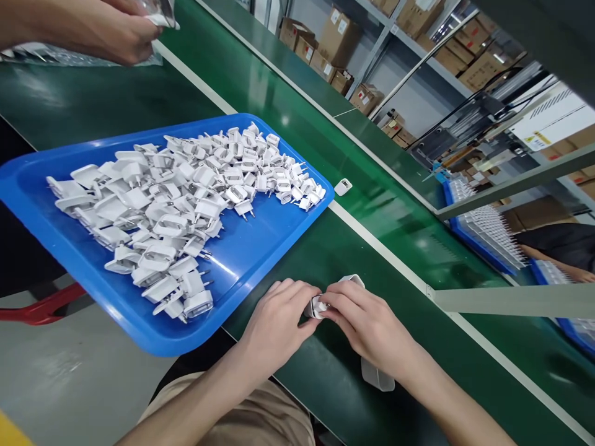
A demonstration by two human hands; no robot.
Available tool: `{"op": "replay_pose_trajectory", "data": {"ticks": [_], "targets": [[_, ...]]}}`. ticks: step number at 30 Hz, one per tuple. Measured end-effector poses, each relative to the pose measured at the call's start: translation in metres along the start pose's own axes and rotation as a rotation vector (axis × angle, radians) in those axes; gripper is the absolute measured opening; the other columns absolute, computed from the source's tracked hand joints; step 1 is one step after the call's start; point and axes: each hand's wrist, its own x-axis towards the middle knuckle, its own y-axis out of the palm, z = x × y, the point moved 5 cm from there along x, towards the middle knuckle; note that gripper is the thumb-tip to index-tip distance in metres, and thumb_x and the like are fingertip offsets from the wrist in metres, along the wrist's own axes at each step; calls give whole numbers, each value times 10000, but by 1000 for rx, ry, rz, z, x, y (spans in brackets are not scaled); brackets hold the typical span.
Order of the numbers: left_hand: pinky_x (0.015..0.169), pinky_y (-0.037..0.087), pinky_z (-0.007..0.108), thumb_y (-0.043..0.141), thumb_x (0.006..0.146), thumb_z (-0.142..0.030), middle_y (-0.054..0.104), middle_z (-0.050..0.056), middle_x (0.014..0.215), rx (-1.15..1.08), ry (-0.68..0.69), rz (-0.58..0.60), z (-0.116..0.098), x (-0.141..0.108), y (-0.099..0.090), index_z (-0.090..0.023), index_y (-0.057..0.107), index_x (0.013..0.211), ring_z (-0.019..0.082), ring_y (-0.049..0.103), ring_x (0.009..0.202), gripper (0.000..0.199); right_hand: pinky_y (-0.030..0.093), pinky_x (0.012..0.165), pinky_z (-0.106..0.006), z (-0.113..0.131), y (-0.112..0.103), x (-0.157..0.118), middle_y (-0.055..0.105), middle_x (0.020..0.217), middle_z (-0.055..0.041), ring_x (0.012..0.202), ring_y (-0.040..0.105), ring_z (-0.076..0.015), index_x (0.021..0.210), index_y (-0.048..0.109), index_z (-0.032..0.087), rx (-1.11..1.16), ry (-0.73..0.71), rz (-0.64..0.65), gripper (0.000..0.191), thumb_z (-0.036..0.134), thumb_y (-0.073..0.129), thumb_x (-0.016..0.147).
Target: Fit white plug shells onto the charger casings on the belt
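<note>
Both hands meet above the green workbench, in front of the blue tray (242, 266). My left hand (279, 319) is closed around a small white charger housing (314, 308), its opening turned toward my other hand. The fingertips of my right hand (372, 322) pinch a small white piece (320, 305) at that opening; its exact shape is mostly covered by the fingers. Just behind my right hand stands a white hollow sleeve (354, 280). A longer whitish sleeve (379, 376) lies below that wrist, partly hidden by it. White plug chargers (167, 223) with metal pins are heaped in the tray.
A single white housing (343, 186) lies on the green conveyor belt (395, 217). At upper left a co-worker's hand (125, 31) holds a clear bag. A metal frame bar (511, 303) crosses on the right, near blue trays of pinned parts (483, 223) and another person's arm (558, 263).
</note>
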Motion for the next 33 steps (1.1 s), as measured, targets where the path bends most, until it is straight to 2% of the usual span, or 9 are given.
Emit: {"op": "replay_pose_trajectory", "data": {"ticks": [9, 13, 19, 21, 24, 25, 27, 30, 33], "targets": [[782, 438, 347, 642, 898, -100, 697, -33, 947, -17, -21, 18, 2, 0, 1, -233, 620, 992, 186, 583, 856, 164, 491, 701, -337, 2, 13, -4, 626, 946, -85, 803, 552, -200, 1027, 596, 172, -88, 61, 27, 178, 68, 452, 1031], [807, 453, 350, 647, 896, -111, 710, -28, 958, -7, -28, 14, 2, 2, 1, -236, 636, 983, 189, 607, 881, 153, 445, 690, -346, 2, 18, -7, 622, 899, -80, 763, 502, -207, 979, 585, 190, -173, 35, -2, 226, 47, 414, 1016], [810, 470, 357, 687, 902, -164, 713, -5, 966, 38, -27, 54, 0, 2, -2, -234, 640, 958, 213, 627, 896, 101, 439, 673, -332, 0, 24, -1, 605, 893, -75, 768, 507, -208, 915, 544, 195, -141, 36, 75, 202, 107, 405, 1033], [832, 481, 368, 747, 872, -205, 712, 10, 1025, 67, -26, 61, 0, 0, -3, -237, 637, 1070, 232, 643, 944, 229, 459, 678, -329, 2, 17, 4, 613, 905, -75, 783, 537, -209, 923, 541, 198, -118, 44, 102, 184, 153, 415, 1049], [878, 494, 387, 881, 760, -282, 688, 42, 1175, 74, -28, 40, 0, -2, -2, -246, 511, 1365, 270, 651, 1060, 710, 497, 702, -326, 1, -14, 1, 642, 944, -79, 817, 601, -210, 1005, 561, 206, -49, 87, 71, 145, 210, 427, 1060], [886, 496, 388, 906, 732, -312, 676, 48, 1218, 62, -31, 31, 1, -3, -2, -251, 455, 1425, 274, 649, 1084, 829, 508, 711, -326, -4, -31, -6, 655, 959, -80, 826, 622, -211, 1037, 568, 213, -35, 132, 32, 140, 233, 431, 1061], [888, 497, 385, 918, 721, -365, 664, 49, 1256, 45, -36, 28, 2, -4, -1, -254, 418, 1455, 272, 650, 1096, 895, 520, 709, -338, -24, -68, -35, 681, 963, -83, 813, 653, -223, 1063, 584, 232, -71, 298, -71, 162, 323, 450, 1057], [895, 488, 394, 857, 803, -386, 677, 45, 1227, 92, -19, 42, 2, -5, 0, -238, 482, 1390, 267, 644, 1077, 713, 507, 619, -377, -69, -116, -112, 700, 836, -92, 689, 655, -266, 960, 608, 254, -258, 676, -179, 333, 555, 469, 990], [904, 475, 409, 728, 924, -360, 680, 59, 1196, 184, 28, 39, -2, -7, 1, -224, 531, 1340, 264, 632, 1053, 480, 500, 510, -407, -108, -127, -195, 705, 731, -115, 598, 660, -309, 814, 590, 264, -318, 999, -190, 519, 755, 433, 881]]}}
